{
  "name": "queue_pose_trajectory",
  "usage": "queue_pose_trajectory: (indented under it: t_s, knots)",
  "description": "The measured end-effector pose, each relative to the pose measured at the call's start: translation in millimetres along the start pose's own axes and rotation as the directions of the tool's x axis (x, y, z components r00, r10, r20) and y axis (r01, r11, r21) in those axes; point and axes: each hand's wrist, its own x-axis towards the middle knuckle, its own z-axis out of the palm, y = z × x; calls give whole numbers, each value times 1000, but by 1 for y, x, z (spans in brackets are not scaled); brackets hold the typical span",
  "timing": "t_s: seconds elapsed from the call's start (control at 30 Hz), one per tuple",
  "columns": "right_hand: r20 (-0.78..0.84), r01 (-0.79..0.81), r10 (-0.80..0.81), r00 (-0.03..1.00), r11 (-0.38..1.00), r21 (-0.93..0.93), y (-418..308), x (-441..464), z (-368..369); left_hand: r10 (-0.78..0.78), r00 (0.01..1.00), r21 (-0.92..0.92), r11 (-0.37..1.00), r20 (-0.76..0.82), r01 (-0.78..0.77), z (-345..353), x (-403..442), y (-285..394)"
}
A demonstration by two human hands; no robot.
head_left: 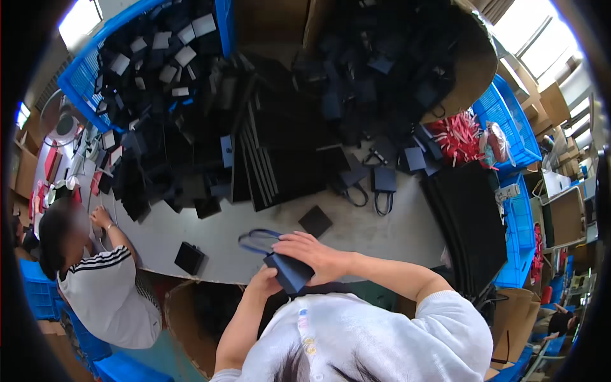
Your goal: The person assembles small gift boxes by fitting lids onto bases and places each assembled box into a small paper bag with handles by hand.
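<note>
A small dark blue gift bag [288,272] with a loop handle is held in front of my chest, at the table's near edge. My left hand [262,281] grips its lower left side, thumb on the front. Across its upper right side lies my right hand [313,256], the fingers closed over the bag near the handle. A flat black square piece [316,221] lies on the table just beyond my hands. To the left, near the edge, rests a small black box [189,258]. Two more small bags with handles, one of them a blue bag [384,181], lie farther right.
Stacked black sheets [258,153] and many dark boxes fill the table's back. A blue crate [79,83] holds boxes; a large carton [474,76] holds dark bags. Red ribbons [455,137] and a black stack [468,223] are at right. A co-worker [108,286] sits left.
</note>
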Motion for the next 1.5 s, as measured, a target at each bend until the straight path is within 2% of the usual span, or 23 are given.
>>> queue_pose_trajectory:
  t_s: [0.07, 0.1, 0.17, 0.3, 0.37, 0.5, 0.57, 0.6, 0.63, 0.67, 0.7, 0.77, 0.8, 0.87, 0.9, 0.97, 1.03, 1.1, 1.17, 1.3, 1.37, 1.43, 1.5]
  knots:
    - [133, 78, -72, 988, 996, -37, -8, 13, -12, 95, 991, 111, 990, -97, -84, 29, -2, 13]
    - [59, 93, -103, 993, 984, 154, -9, 16, -26, 179, 974, 219, 965, -140, -146, 44, 1, 21]
    - [0, -209, 238, 971, 853, 478, 9, 17, -14, 433, 868, 752, 649, -243, -113, 42, -1, 25]
    - [-166, -357, 415, 895, 887, 292, -10, 57, 5, 562, 787, 798, 582, -256, -157, 48, 3, 20]
    - [-259, -408, 382, 887, 911, -55, -13, 71, 23, 724, 686, 977, 90, 69, -193, 35, 8, 11]
    - [-467, -12, -59, 882, 989, -148, -10, 89, 42, 817, 577, 973, 132, 3, -191, 27, 11, 4]
    - [-686, 13, -19, 727, 1000, -15, -8, 94, 42, 807, 570, 861, 393, -154, -323, 34, 2, 8]
    - [-697, -105, 237, 676, 968, 228, -6, 99, 42, 818, 548, 863, 396, -176, -313, 34, -2, 5]
    - [-649, -207, 477, 592, 869, 450, -2, 105, 39, 836, 524, 825, 405, -161, -393, 35, -3, 5]
    - [-447, -254, 558, 699, 779, 574, 21, 106, 43, 854, 501, 779, 408, -142, -475, 35, -4, 7]
    - [-27, -398, 729, 684, 404, 824, 35, 99, 50, 858, 491, 779, 408, -149, -476, 35, -8, 10]
    - [175, -435, 585, 792, 340, 834, 34, 93, 68, 820, 554, 939, 61, 146, -338, 32, -18, 24]
    - [279, -465, 646, 711, 134, 875, 36, 91, 68, 833, 486, 906, -41, 264, -422, 19, -19, 26]
    - [274, -476, 721, 636, 87, 875, 40, 87, 67, 786, 596, 974, -224, 166, 24, -6, -46, 43]
    - [263, -469, 785, 561, 40, 882, 44, 86, 67, 837, 547, 915, -201, -26, 351, -39, -57, 48]
    - [231, -489, 773, 591, 115, 865, 54, 74, 71, 925, 111, 682, 184, -365, 708, -104, -76, 74]
    - [249, -560, 811, 529, 112, 821, 54, 68, 70, 741, -180, 393, 526, -647, 755, -155, -86, 101]
    - [196, -582, 834, 515, 172, 795, 66, 61, 75, 670, -77, 394, 522, -739, 757, -177, -84, 102]
    - [204, -542, 835, 511, 129, 831, 68, 65, 71, 669, 247, 468, 171, -701, 867, -157, -81, 95]
    - [121, -583, 862, 492, 223, 781, 61, 54, 73, 688, 425, 576, -13, -588, 817, -160, -99, 81]
    - [149, -582, 833, 533, 234, 779, 57, 51, 74, 880, 286, 688, 61, -379, 723, -183, -105, 62]
    - [147, -573, 809, 569, 261, 777, 53, 47, 75, 980, -35, 754, 172, -194, 633, -202, -113, 47]
    - [187, -647, 765, 617, 356, 674, 51, 41, 78, 915, -131, 660, 369, -382, 655, -170, -107, 31]
